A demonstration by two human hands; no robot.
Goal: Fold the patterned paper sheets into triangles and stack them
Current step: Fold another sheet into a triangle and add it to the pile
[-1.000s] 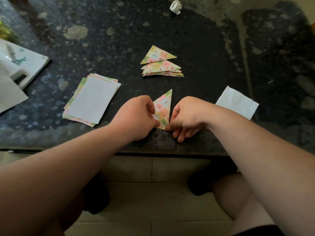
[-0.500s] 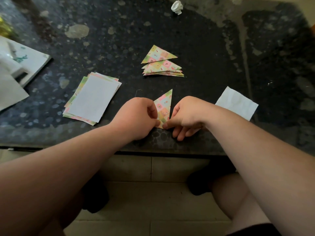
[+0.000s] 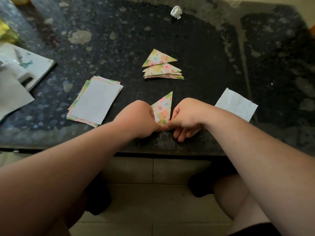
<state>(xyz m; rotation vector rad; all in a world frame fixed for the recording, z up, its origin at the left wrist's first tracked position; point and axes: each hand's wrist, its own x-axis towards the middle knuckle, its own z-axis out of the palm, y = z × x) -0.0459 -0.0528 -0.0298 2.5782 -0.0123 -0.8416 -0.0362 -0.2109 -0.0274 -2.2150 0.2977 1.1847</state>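
You sit at a dark, speckled stone table (image 3: pixel 213 48) with pale worn patches. Near its middle lies a stack of triangles (image 3: pixel 162 68), patterned and fanned slightly. At 8 o'clock is a pile of sheets (image 3: pixel 95 103), white side up. At 6 o'clock, by the near edge, one folded triangle (image 3: pixel 163 108) lies flat, its near corner pinched by your left hand (image 3: pixel 141 119) and right hand (image 3: pixel 189 114). At 4 o'clock lies a white paper square (image 3: pixel 237 104). At 12 o'clock sits a crumpled paper ball (image 3: pixel 176 12). At 9 o'clock, a white box (image 3: pixel 34 65) sits at the edge.
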